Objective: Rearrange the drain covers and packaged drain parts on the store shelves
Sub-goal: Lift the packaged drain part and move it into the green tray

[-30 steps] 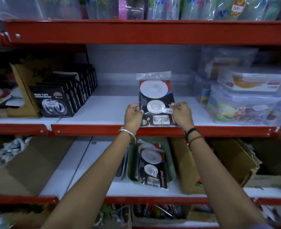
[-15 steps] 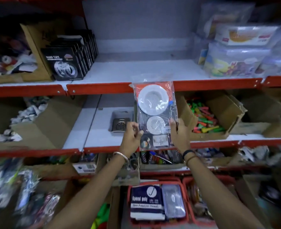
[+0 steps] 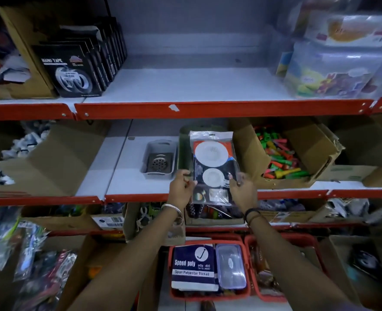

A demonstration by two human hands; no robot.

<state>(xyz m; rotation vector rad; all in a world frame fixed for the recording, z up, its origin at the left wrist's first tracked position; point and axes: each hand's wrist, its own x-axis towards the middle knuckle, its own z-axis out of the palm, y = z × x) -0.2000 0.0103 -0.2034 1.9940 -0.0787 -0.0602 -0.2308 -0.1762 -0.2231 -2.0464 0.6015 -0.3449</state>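
Note:
A clear-wrapped pack of white drain strainers (image 3: 212,162) on a black and red card hangs over the green tray (image 3: 184,149) on the middle shelf. My left hand (image 3: 181,190) pinches its lower left edge, and my right hand (image 3: 244,191) grips its lower right edge. The pack is tilted back over the tray and hides most of it. Left of the tray, a grey tray (image 3: 146,158) holds a square metal drain cover (image 3: 159,162) with round holes.
A cardboard box of coloured plastic parts (image 3: 279,156) stands right of the green tray, an open carton (image 3: 50,162) to the left. The upper shelf (image 3: 196,86) carries black tape boxes (image 3: 73,70) and plastic containers (image 3: 333,70). Red baskets (image 3: 208,295) sit below.
The pack has come down from the upper shelf to the middle shelf, held in both hands, and now hangs over the green tray. The view has tilted downward.

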